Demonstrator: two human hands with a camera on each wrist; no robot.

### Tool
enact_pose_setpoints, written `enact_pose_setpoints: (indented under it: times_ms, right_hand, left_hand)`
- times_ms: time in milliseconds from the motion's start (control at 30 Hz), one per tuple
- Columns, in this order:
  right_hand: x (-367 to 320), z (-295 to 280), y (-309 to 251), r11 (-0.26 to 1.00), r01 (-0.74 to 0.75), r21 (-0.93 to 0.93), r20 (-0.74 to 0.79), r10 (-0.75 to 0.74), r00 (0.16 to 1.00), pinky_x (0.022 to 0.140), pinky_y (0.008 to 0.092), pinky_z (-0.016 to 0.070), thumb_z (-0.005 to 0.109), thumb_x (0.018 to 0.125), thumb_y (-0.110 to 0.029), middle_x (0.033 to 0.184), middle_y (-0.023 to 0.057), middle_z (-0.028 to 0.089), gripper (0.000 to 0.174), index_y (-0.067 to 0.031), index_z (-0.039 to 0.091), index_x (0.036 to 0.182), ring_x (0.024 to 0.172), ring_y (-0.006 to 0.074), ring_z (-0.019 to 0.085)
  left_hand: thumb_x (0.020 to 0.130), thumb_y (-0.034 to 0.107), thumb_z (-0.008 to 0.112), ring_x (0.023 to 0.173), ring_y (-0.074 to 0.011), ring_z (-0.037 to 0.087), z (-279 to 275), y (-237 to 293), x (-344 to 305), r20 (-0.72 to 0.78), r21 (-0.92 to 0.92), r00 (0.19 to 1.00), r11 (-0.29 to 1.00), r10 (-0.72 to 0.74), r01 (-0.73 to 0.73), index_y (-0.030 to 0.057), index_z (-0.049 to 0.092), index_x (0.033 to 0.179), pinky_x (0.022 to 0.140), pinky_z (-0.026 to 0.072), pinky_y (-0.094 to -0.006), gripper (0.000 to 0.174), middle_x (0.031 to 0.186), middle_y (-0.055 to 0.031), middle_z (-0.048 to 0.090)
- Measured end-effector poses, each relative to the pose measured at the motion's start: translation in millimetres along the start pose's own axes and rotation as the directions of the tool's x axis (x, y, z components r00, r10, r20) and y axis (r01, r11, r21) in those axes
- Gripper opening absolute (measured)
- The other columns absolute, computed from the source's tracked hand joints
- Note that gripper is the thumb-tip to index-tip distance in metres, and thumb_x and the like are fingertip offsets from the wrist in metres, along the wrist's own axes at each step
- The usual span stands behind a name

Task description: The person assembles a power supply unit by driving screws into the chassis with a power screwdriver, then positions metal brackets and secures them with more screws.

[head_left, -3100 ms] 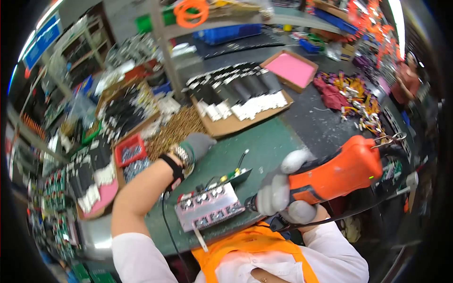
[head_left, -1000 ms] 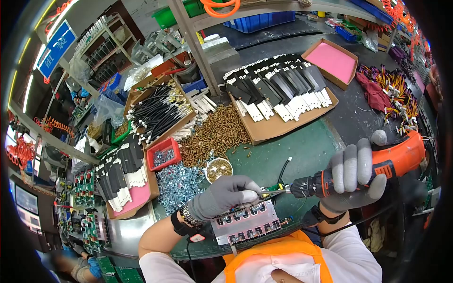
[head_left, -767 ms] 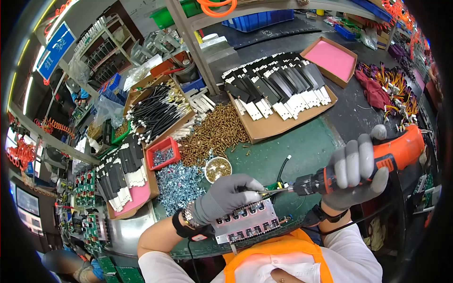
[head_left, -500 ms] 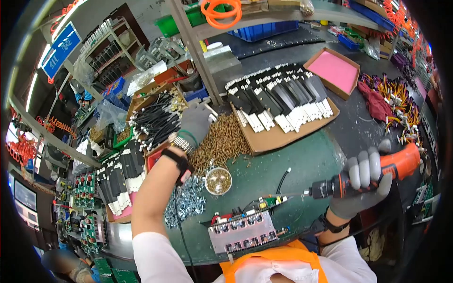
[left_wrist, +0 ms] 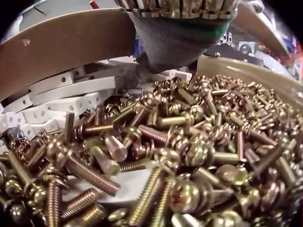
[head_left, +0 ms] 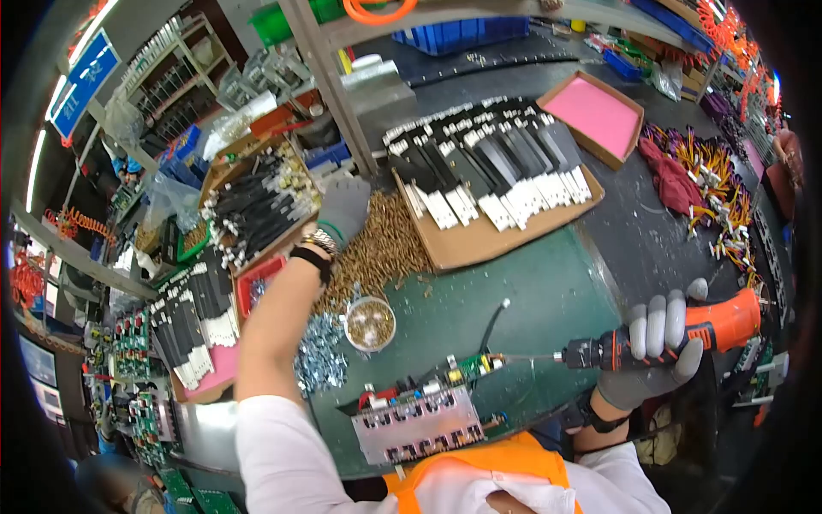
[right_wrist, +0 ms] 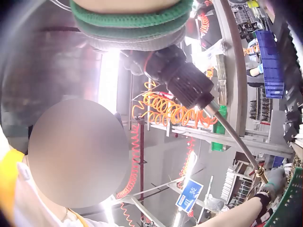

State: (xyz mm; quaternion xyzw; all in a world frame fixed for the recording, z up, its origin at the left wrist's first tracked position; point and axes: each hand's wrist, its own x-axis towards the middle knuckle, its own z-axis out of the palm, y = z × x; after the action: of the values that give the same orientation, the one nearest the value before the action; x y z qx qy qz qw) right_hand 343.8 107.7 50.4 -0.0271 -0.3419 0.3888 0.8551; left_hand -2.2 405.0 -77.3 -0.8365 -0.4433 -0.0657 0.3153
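My gloved left hand (head_left: 344, 210) reaches to the far side of a heap of brass-coloured screws (head_left: 381, 244). In the left wrist view its fingers dip down beside white drilled strips (left_wrist: 71, 90) at the heap's edge, the fingertips hidden. My gloved right hand (head_left: 655, 351) grips an orange power drill (head_left: 726, 322) held level. The drill's long bit (head_left: 531, 356) points left, its end overlapping a green circuit board (head_left: 471, 368). A small brass-coloured piece (right_wrist: 259, 173) shows near the bit's end. In front of me lies a metal plate (head_left: 419, 428) bearing black components, joined to the board.
A white cup (head_left: 370, 324) with small brass parts stands by a pile of silvery screws (head_left: 321, 360). Behind are a carton (head_left: 505, 231) of black-and-white parts, a box of black cables (head_left: 257, 210) and a metal post (head_left: 330, 86). A red bin (head_left: 257, 283) sits beyond my left forearm.
My left hand has left the drill bit's tip and moved up and left to the screw heap. The right hand has shifted slightly down and right with the drill.
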Motion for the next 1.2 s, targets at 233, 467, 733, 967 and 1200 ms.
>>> enact_pose_setpoints:
  times_ms: [233,467,733,967,1200]
  right_hand:
    - [-9,32,-9,0.996,-0.078,0.038,0.19,0.069,0.979,0.037,0.0228,0.0362,0.069,0.087,-0.016,0.061,-0.0011,0.045,0.059,-0.0005,0.036,0.133,0.043,0.0066,0.042]
    - [-34,66,-4,0.925,-0.376,0.059,0.387,0.326,0.863,0.037,0.0309,0.0364,0.073,0.086,-0.019,0.064,0.0049,0.055,0.078,-0.0102,0.025,0.146,0.04,0.0156,0.046]
    - [-34,66,30,0.883,-0.443,0.157,0.658,0.241,0.714,0.036,0.0261,0.0394,0.074,0.082,-0.02,0.059,-0.0004,0.051,0.07,-0.0033,0.035,0.138,0.039,0.0114,0.045]
    - [-49,72,19,0.937,-0.34,0.08,0.509,0.255,0.822,0.035,0.0261,0.0392,0.076,0.08,-0.022,0.059,-0.0004,0.051,0.07,-0.0032,0.037,0.136,0.039,0.011,0.045]
    - [-51,83,12,0.955,-0.295,0.023,0.382,0.264,0.885,0.034,0.0251,0.0382,0.074,0.08,-0.02,0.056,-0.0008,0.049,0.068,-0.0021,0.038,0.135,0.038,0.0103,0.044]
  left_hand:
    - [0.078,0.015,0.066,0.085,-0.0266,0.057,-207,75,-72,-0.015,-0.89,0.928,0.418,0.372,-0.182,0.0097,0.06,0.087,0.08,0.0439,-0.0399,0.012,0.077,-0.0083,0.057]
    - [0.081,0.025,0.064,0.084,-0.0237,0.057,-246,115,-139,-0.048,-0.915,0.895,0.34,0.444,-0.217,0.0145,0.065,0.092,0.096,0.0346,-0.0417,0.015,0.087,-0.0047,0.058]
    - [0.072,0.014,0.07,0.085,-0.0304,0.06,-232,112,-155,-0.118,-0.948,0.926,0.237,0.36,-0.213,0.0081,0.065,0.098,0.072,0.0477,-0.04,0.027,0.096,-0.009,0.062]
    - [0.071,0.024,0.072,0.093,-0.0349,0.059,-248,93,-160,0.031,-0.874,0.984,0.482,0.173,-0.057,0.0064,0.063,0.112,0.081,0.0489,-0.0411,0.045,0.112,-0.0163,0.058]
    - [0.087,0.016,0.066,0.08,-0.011,0.06,-240,78,-165,0.501,-0.825,0.835,-0.165,0.229,0.541,0.0007,0.066,0.104,0.072,0.0482,-0.0254,0.023,0.087,-0.0052,0.065]
